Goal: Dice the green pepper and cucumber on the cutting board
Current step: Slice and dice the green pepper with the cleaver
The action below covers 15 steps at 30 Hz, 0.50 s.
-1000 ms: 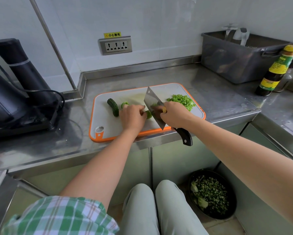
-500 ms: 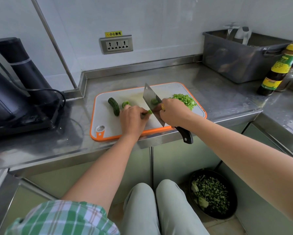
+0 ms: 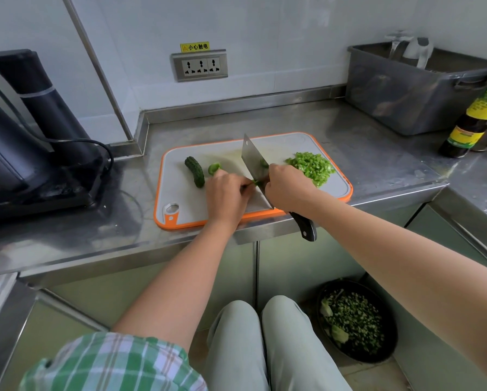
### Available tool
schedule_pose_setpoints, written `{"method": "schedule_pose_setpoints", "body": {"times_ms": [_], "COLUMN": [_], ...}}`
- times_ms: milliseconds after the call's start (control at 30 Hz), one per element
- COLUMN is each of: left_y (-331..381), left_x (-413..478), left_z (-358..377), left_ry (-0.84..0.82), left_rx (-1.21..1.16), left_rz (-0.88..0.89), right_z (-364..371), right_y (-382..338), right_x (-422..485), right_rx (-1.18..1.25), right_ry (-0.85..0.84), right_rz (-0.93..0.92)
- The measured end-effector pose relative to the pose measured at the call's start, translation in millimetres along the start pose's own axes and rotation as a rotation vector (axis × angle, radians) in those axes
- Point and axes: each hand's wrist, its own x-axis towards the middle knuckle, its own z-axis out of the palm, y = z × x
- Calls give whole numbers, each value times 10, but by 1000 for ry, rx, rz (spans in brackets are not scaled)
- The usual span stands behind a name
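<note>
A grey cutting board (image 3: 186, 201) with an orange rim lies on the steel counter. My right hand (image 3: 288, 189) grips a cleaver (image 3: 252, 159), blade down on the board, black handle sticking out over the counter edge. My left hand (image 3: 226, 193) pinches a small strip of green pepper (image 3: 255, 182) against the blade. A pile of diced green pepper (image 3: 312, 167) lies at the board's right. A dark cucumber piece (image 3: 195, 171) and a pepper chunk (image 3: 214, 168) lie left of my left hand.
A black appliance (image 3: 33, 153) with a cord stands at the left. At the back right are a grey tub (image 3: 414, 91) and a sauce bottle (image 3: 473, 119). A bin (image 3: 355, 320) with green scraps sits on the floor below. A wall socket (image 3: 200, 65) is behind the board.
The cleaver has shifted slightly left along the pepper strip, which looks shorter now. My left hand has drawn its fingers back a little.
</note>
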Motion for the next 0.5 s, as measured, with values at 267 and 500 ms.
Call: {"method": "schedule_pose_setpoints", "body": {"times_ms": [267,500], "left_y": [-5,-12], "left_x": [-1,-57], "left_z": [-29,-76], "left_ry": [-7,-33], "left_rx": [-15,32], "left_rz": [-24,2], "right_z": [-100,-106], "right_y": [-62,-84], "right_x": [119,110], "right_rx": [32,111], "right_ry": [-103,-97], "right_rz": [28,33]}}
